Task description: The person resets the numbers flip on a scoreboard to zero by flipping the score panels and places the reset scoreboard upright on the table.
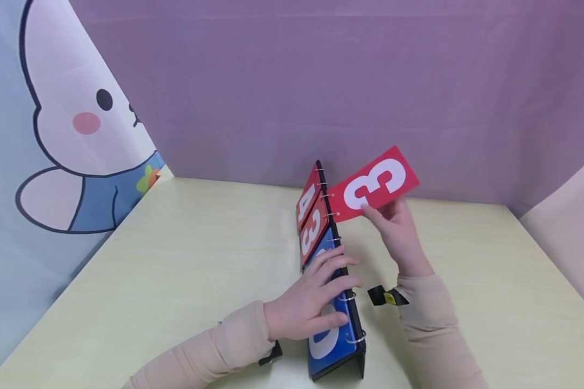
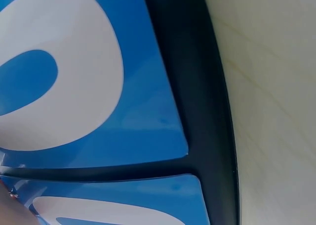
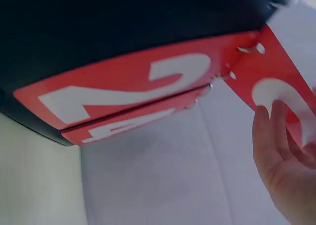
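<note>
A black flip scoreboard (image 1: 362, 363) with metal rings along its top ridge stands tent-like on the table. Between thumb and fingers, my right hand (image 1: 400, 237) pinches a red number card (image 1: 372, 182) showing a white 3, swung out to the right of the rings and still threaded on them. My left hand (image 1: 304, 302) rests across the blue cards (image 1: 344, 336), fingers spread over the ridge. In the left wrist view a blue card (image 2: 148, 101) with a white rounded digit fills much of the frame. The right wrist view shows a red card (image 3: 219, 59) with a 2 hanging on the board's other face.
Pale wood-grain table (image 1: 199, 243) lies around the scoreboard. A purple cloth backdrop (image 1: 292, 92) rises behind it, and a cartoon-printed sheet (image 1: 10, 281) covers the left side. A black strap (image 1: 388, 297) is at the right wrist.
</note>
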Motion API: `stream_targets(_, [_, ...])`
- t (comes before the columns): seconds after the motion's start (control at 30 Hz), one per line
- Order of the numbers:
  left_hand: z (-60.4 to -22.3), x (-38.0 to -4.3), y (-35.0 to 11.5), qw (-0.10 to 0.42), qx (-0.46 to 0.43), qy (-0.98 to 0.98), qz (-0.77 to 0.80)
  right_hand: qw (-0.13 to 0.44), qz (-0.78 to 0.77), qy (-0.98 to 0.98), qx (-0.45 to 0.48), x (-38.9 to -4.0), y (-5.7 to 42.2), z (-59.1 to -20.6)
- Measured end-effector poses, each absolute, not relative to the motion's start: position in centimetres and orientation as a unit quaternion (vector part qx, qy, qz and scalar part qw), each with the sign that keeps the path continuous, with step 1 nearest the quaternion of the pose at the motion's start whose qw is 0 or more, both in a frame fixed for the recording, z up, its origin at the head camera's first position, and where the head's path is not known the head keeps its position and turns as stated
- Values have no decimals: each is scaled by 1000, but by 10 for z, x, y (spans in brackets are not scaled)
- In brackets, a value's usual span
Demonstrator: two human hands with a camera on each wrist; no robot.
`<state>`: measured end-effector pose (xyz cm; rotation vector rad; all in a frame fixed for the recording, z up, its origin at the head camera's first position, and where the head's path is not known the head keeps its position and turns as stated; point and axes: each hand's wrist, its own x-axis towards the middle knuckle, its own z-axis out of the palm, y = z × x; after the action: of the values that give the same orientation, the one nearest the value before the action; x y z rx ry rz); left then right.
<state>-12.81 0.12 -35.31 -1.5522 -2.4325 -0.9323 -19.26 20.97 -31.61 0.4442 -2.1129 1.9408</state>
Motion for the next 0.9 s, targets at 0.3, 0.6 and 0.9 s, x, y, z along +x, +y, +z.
stream_targets(0.3, [-353,-128,1,71,-522,-795,-301,116,565,-793,199,-194,189,-319])
stream_targets(0.6, [-355,-128,1,114,-537,-789,-277,198,531,-782,258,-195,175,-319])
stream_targets(0.9, [-351,-126,0,72,-525,-793,-300,231,434,-819,295,-196,170,-315])
